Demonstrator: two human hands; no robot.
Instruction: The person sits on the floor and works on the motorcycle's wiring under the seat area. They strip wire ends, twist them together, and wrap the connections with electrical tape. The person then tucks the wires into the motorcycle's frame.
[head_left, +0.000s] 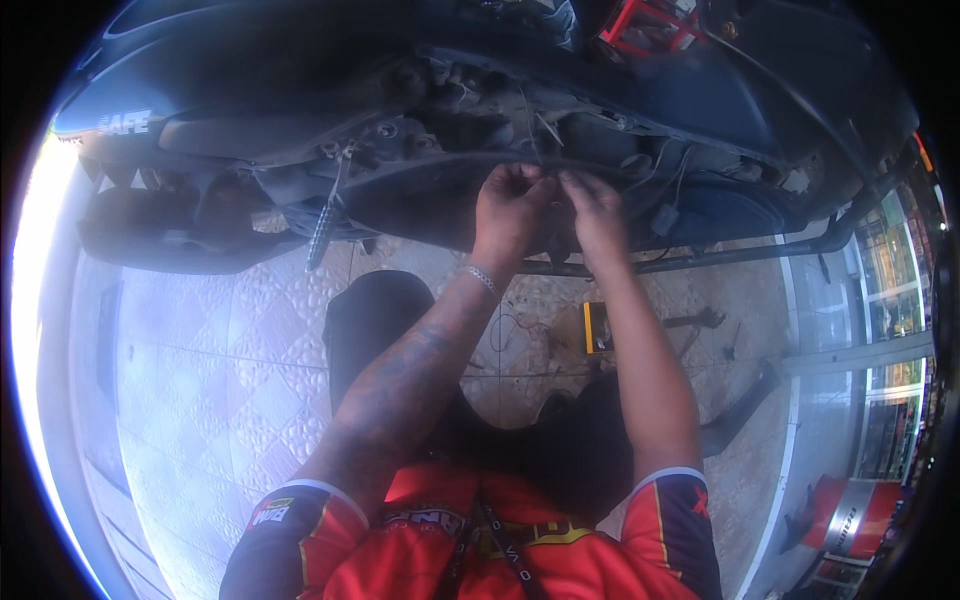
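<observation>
**Both hands at the scooter's underside wiring**

I have both hands up against the dark underside of the scooter (420,190), meeting at its lower edge. My left hand (510,210) is curled, fingertips pinched together on something small at the edge; it looks like a thin wire (528,130) running up from there, but I cannot tell for certain what the fingers hold. My right hand (598,215) sits just beside it, touching, fingers bent and closed toward the same spot; its grasp is hidden too. Both forearms rise from the lower edge, converging upward, the left wrist wearing a bracelet (482,278). A yellow and black tool (597,327) lies on the tiled floor (220,350) below, well apart from the hands.
</observation>
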